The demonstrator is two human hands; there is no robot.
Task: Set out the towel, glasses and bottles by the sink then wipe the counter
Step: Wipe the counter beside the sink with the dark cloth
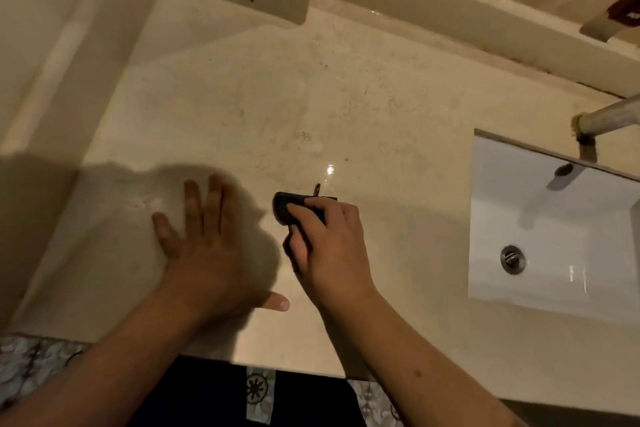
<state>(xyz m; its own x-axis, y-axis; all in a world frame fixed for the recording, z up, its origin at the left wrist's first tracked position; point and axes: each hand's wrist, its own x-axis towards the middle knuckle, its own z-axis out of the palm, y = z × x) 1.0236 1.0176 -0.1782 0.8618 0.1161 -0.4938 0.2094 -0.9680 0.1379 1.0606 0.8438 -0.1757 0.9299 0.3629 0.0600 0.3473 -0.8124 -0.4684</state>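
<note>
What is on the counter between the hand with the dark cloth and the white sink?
Nothing. In the head view, the counter between the right hand, which grips the dark cloth, and the sink is bare shiny stone.

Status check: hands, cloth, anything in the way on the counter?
Left hand open, flat on counter. Right hand gripping dark cloth, pressed to counter. Nothing ahead of the cloth; sink off to the right.

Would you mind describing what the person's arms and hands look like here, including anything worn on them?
Both forearms are bare, with no sleeves in view. The left hand and the right hand wear no gloves, and no rings, watch or bracelet can be seen. The right forearm carries a small dark spot near the elbow.
</note>
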